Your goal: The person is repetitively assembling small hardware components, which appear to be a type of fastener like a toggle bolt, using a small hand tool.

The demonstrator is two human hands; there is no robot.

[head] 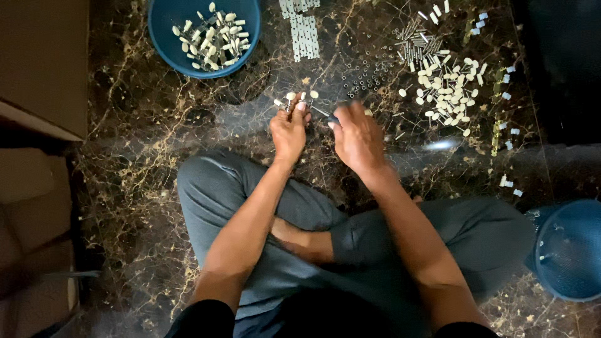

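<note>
Two hands, left hand (288,133) and right hand (357,139) (gripping parts); two blue bowls (164,39).

A plain brown cardboard box (41,62) stands at the upper left edge of the view, beside the dark marbled floor (144,156). It shows a flat, broad top face and a pale lower edge running at a slant. Below it, along the left edge, lies a second brown cardboard box (31,250), darker and in shadow, its flaps partly visible. No labels, signs or screens show anywhere.
</note>
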